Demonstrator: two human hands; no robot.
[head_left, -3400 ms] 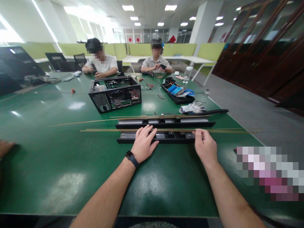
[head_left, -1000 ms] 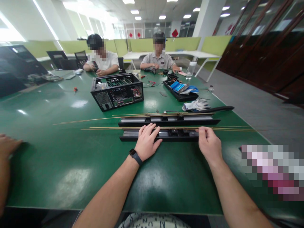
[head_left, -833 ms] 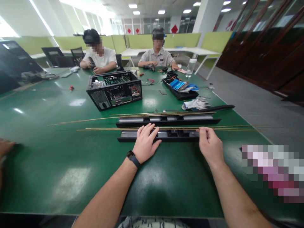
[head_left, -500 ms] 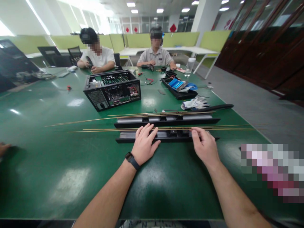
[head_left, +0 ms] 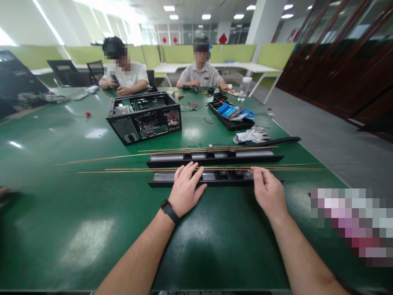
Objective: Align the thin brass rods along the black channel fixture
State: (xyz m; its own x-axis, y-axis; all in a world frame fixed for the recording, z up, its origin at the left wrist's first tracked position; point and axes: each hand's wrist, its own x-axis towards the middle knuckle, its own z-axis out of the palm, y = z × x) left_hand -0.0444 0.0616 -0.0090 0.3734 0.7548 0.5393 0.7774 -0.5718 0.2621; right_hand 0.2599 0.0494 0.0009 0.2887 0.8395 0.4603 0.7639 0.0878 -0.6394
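My left hand (head_left: 188,188) lies palm down with fingers stretched over the nearer black channel strip (head_left: 166,184), its fingertips on the thin brass-coloured rods (head_left: 129,169) that run lengthwise along it. A dark watch is on that wrist. My right hand (head_left: 269,187) pinches at these rods with thumb and forefinger near the strip's right end; exactly how many it grips is hidden. Behind lies a second black channel strip (head_left: 258,159), parallel to the first, with more thin rods (head_left: 101,157) across it. Both strips have dark blocks and pale lengths inside.
An open black computer case (head_left: 141,119) stands beyond the strips. To the right are a black tray (head_left: 229,121) with blue items, white gloves (head_left: 251,135) and a dark tube (head_left: 282,141). Two people sit at the far side of the green table (head_left: 92,213), near a clear bottle (head_left: 245,88).
My right hand has slid slightly right along the rods. The left end of a near rod now reaches further left. My left hand stays in place on the strip.
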